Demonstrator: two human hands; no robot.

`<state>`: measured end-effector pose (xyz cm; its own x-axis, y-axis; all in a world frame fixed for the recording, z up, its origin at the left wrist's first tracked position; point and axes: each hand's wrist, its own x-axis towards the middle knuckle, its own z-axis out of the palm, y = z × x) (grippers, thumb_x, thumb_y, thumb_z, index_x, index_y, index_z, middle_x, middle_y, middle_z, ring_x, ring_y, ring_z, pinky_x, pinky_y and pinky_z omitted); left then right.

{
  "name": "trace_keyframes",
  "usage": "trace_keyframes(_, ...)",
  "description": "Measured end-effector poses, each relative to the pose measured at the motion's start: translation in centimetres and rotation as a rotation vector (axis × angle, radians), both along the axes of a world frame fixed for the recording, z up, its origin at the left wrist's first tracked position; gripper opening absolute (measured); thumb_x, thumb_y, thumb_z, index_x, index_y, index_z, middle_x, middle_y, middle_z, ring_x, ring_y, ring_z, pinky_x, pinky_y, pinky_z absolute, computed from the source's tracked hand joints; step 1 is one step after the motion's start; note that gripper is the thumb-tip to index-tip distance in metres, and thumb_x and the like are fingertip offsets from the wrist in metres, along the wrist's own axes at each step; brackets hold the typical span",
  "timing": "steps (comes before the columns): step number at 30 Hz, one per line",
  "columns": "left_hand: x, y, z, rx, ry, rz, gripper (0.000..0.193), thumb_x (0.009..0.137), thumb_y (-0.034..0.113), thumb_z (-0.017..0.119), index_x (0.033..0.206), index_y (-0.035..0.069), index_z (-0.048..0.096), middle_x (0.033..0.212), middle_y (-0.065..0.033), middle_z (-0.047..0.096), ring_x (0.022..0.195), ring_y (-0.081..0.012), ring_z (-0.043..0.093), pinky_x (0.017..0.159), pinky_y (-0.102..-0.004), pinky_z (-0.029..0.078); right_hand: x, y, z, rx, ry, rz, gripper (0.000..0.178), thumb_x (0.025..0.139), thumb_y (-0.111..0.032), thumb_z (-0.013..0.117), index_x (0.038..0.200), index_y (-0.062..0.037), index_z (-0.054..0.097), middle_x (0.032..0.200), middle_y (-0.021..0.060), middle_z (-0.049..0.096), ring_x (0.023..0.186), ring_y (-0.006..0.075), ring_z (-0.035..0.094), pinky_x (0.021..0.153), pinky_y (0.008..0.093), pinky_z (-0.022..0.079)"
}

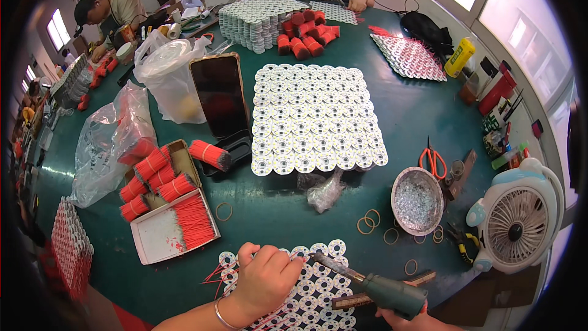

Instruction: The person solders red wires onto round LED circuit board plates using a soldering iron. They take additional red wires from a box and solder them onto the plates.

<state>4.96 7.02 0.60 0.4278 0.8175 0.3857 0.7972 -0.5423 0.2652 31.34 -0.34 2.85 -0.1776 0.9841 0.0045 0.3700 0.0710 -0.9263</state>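
Observation:
A panel of joined round white LED boards (324,282) lies at the near edge of the table, with thin red wires at its left side. Over it, my left hand (266,276), with a bangle at the wrist, is closed in a pinch. Whatever is between its fingertips is too small to make out. My right hand (401,317), partly hidden, grips a dark green soldering gun (392,294) from below. Its tip points left, meeting the panel close to my left fingertips. Under the gun lies a narrow brown strip (352,300).
Ahead stands a stack of LED panels (315,116). To the left are a box of red wires (193,224), wire bundles (162,175) and a propped phone (219,95). At right sit a bowl (418,202), orange-handled scissors (432,162), pliers (465,244) and a fan (517,227). Two people work beyond.

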Motion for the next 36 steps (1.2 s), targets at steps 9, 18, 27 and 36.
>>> trace_keyframes(9, -0.1, 0.0, -0.1, -0.005, -0.012, -0.012, 0.009, 0.069, 0.012, 0.061, 0.078, 0.013, 0.063, 0.064, 0.0031, 0.045, 0.069, -0.0137, 0.049, 0.075, -0.037, 0.03, -0.3, 0.2, 0.3, -0.078, -0.005, 0.005, 0.035, 0.077, -0.008, 0.065, 0.107, 0.003, 0.05, 0.082, 0.007, 0.061, 0.063, 0.0113, 0.058, 0.059, 0.0256, 0.047)
trace_keyframes(18, -0.1, 0.1, -0.1, -0.015, -0.025, -0.022, 0.011, 0.069, 0.011, 0.059, 0.079, 0.012, 0.063, 0.065, 0.0027, 0.046, 0.069, -0.0141, 0.049, 0.074, -0.0361, 0.03, -0.6, 0.8, 1.1, 0.03, -0.121, 0.1, 0.043, 0.072, -0.011, 0.069, 0.107, 0.0039, 0.05, 0.089, 0.0133, 0.062, 0.078, 0.0211, 0.061, 0.072, 0.0312, 0.048)
trace_keyframes(27, -0.2, -0.1, -0.3, 0.002, -0.018, -0.026, 0.009, 0.067, 0.01, 0.065, 0.075, 0.013, 0.063, 0.065, 0.0027, 0.048, 0.07, -0.0151, 0.05, 0.071, -0.0361, 0.029, -0.2, -0.7, -0.4, 0.041, 0.107, 0.056, 0.032, 0.081, -0.01, 0.06, 0.109, 0.0045, 0.051, 0.084, 0.0112, 0.061, 0.065, 0.0171, 0.059, 0.06, 0.0297, 0.048)
trace_keyframes(36, -0.1, -1.9, 1.0, -0.003, -0.08, 0.072, 0.016, 0.062, 0.011, 0.068, 0.077, 0.016, 0.065, 0.067, 0.0052, 0.05, 0.072, -0.014, 0.049, 0.071, -0.0362, 0.027, 1.0, -2.0, -1.2, 0.02, 0.182, -0.041, 0.033, 0.084, -0.013, 0.058, 0.111, 0.0041, 0.051, 0.079, 0.009, 0.061, 0.06, 0.0162, 0.057, 0.057, 0.0295, 0.047)
